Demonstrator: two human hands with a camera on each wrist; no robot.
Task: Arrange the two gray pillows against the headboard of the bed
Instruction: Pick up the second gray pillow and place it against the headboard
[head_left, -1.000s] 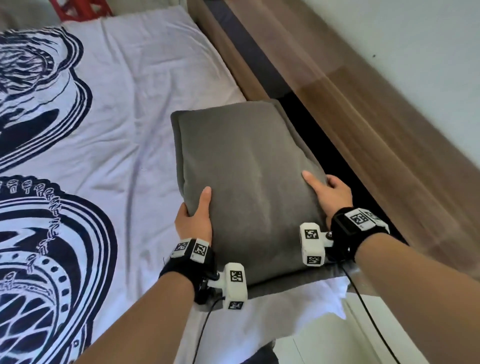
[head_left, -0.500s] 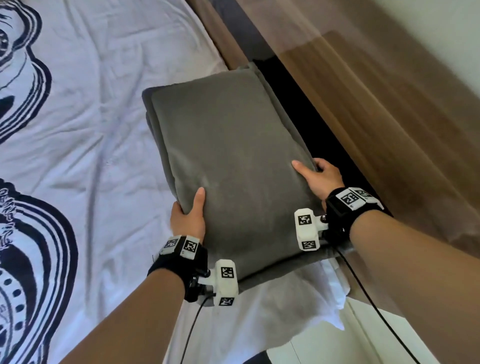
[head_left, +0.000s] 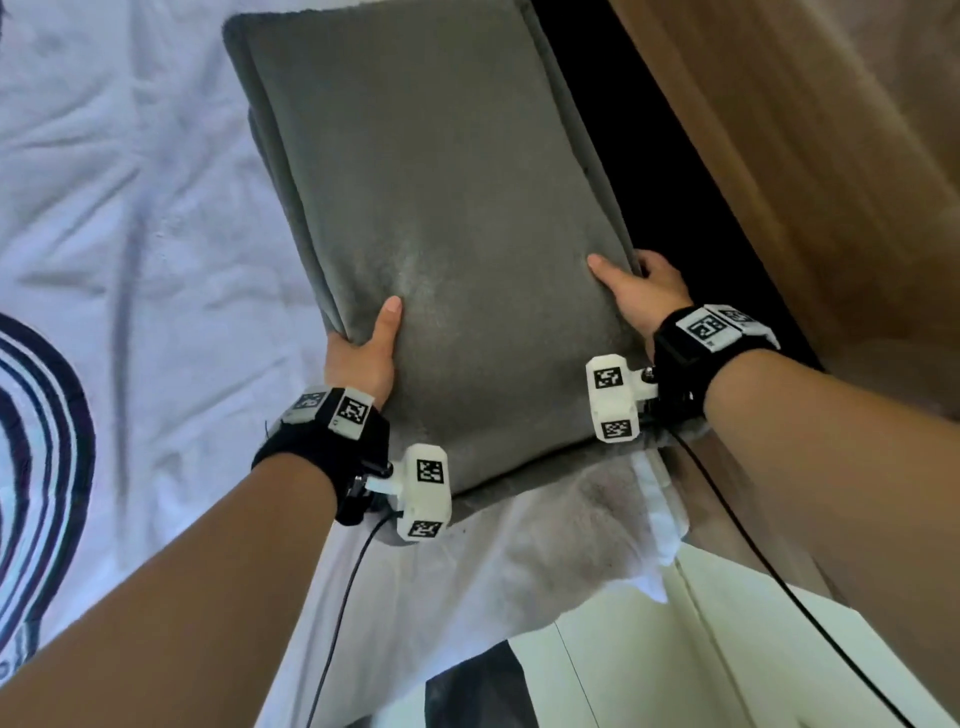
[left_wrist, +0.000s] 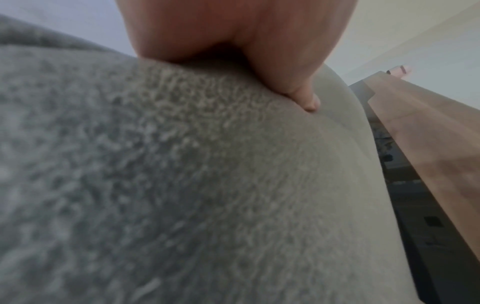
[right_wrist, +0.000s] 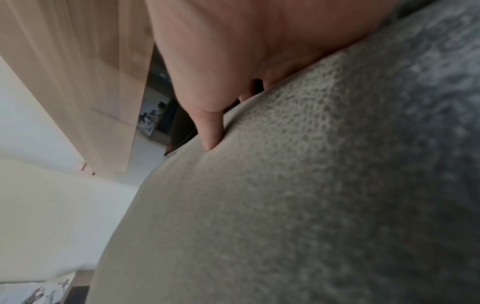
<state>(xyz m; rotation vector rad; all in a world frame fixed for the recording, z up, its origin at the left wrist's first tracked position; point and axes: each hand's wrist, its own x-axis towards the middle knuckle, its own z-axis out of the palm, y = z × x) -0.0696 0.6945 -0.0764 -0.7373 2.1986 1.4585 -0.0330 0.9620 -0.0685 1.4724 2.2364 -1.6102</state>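
A gray pillow (head_left: 436, 218) lies long-ways at the right edge of the bed, and a second gray layer shows under its left side. My left hand (head_left: 363, 353) grips its near left edge, thumb on top and fingers hidden underneath. My right hand (head_left: 641, 291) grips the near right edge the same way. In the left wrist view the thumb presses into the pillow (left_wrist: 207, 185). The right wrist view shows the thumb dug into the pillow (right_wrist: 285, 195). A wooden headboard (head_left: 810, 171) runs along the right, with a dark gap between it and the pillow.
White bedsheet (head_left: 130, 218) with a dark blue print covers the bed on the left. A white pillow corner (head_left: 597, 525) sticks out under the gray pillow's near end. Cables hang from both wrist cameras. White floor (head_left: 701, 649) lies at the bottom right.
The view has come closer and tilted down over the pillow, which now fills more of the frame. Both hands keep the same grip on its near edges.
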